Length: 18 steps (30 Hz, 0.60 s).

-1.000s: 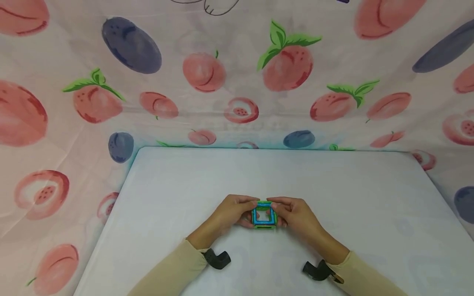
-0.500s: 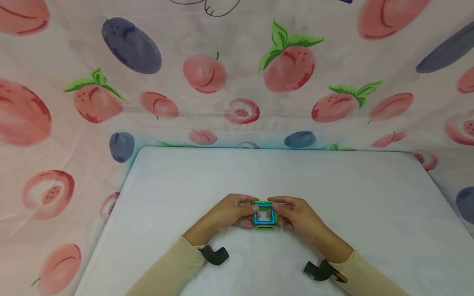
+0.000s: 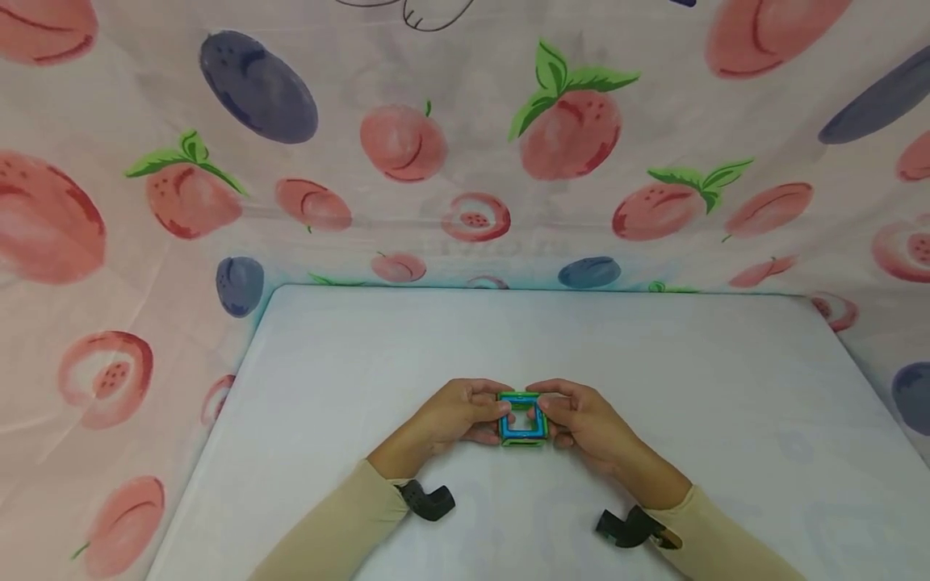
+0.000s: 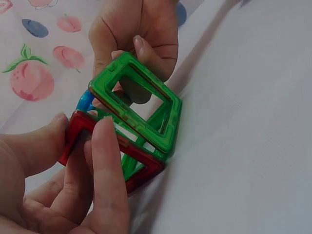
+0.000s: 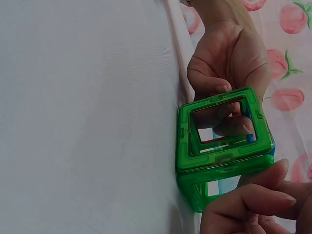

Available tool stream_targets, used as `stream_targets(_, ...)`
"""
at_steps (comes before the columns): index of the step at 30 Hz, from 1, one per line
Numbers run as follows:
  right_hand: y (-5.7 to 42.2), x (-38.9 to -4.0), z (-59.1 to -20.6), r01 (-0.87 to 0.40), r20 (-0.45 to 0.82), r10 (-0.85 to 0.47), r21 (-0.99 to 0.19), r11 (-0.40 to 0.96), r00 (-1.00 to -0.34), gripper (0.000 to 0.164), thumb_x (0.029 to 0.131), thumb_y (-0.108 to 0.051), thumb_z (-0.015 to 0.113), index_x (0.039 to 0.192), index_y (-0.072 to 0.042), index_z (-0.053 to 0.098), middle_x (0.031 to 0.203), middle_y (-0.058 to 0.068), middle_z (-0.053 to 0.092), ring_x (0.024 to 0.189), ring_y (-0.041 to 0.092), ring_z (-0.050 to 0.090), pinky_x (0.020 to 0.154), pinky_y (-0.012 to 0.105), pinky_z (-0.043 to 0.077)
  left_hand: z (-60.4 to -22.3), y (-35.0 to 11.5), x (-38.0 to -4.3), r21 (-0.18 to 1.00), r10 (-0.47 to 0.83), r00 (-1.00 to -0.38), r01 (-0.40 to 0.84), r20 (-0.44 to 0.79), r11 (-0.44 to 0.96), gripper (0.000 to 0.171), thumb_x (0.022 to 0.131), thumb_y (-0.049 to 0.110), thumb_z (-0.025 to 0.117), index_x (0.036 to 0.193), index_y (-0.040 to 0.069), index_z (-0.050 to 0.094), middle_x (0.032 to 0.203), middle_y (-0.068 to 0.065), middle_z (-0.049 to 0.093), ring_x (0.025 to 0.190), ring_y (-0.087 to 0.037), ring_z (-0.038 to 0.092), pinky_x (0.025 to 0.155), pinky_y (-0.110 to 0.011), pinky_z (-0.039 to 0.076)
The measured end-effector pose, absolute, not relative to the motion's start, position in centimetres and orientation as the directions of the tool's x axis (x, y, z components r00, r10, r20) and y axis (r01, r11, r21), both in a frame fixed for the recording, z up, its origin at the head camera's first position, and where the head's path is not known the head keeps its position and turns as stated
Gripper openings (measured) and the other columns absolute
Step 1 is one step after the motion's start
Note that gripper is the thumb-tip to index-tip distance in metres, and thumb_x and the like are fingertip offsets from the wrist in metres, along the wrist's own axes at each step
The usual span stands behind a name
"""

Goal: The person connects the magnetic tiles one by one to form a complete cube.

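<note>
Both hands hold a small cube of square magnetic building tiles (image 3: 522,434) low over the middle of the table. Its upper tile has a blue frame, with green edges around it in the head view. The left hand (image 3: 454,411) grips the left side, thumb on the blue tile. In the left wrist view its fingers lie along a red tile (image 4: 151,161), and a green tile (image 4: 129,117) stands at an angle beside it. The right hand (image 3: 588,415) pinches the right side with thumb and fingers. Green tiles (image 5: 185,146) face the right wrist camera.
A white table (image 3: 349,347) spreads out around the hands. Behind it and along the sides hangs a pale cloth (image 3: 407,64) printed with peaches and blue fruit. Black camera mounts (image 3: 429,500) sit at both wrists beside beige sleeves (image 3: 341,516).
The cube and both hands have shifted very slightly to the right in the head view. Both grips look the same as before.
</note>
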State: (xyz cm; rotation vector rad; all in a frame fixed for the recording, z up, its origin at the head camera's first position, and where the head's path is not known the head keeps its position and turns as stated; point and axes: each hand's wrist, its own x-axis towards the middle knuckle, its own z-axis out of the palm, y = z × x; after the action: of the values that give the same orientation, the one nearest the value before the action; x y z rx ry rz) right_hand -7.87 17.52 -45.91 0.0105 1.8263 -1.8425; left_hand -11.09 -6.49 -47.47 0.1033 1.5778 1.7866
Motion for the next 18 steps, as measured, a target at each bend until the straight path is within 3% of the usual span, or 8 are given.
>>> stream_targets(6, 17.41, -7.97, -45.80, 0.364, -0.378, -0.349, -0.925, 0.108, -0.857, 0.043, 0.109, -0.020, 0.052, 0.144, 0.005, 0.047, 0.091, -0.003, 0.069, 0.067, 0.008, 0.053, 0.056, 0.022, 0.039, -47.47, -6.55, -11.25, 0.868, 0.558, -0.716, -0.496, -0.421, 0.019, 0.040, 0.099, 0.009, 0.067, 0.139, 0.006, 0.059, 0.099, 0.000, 0.076, 0.087, -0.012, 0.071, 0.068, -0.026, 0.059)
stream_targets(18, 17.49, -7.84, -45.94, 0.374, -0.388, -0.330, -0.921, 0.109, -0.860, 0.044, 0.108, -0.022, 0.054, 0.144, 0.001, 0.048, 0.096, -0.002, 0.071, 0.069, 0.010, 0.054, 0.057, 0.023, 0.042, -47.80, -6.71, -11.54, 0.858, 0.592, -0.685, -0.513, -0.425, 0.022, 0.037, 0.101, 0.013, 0.065, 0.137, 0.008, 0.061, 0.106, -0.001, 0.076, 0.092, -0.013, 0.071, 0.078, -0.030, 0.059)
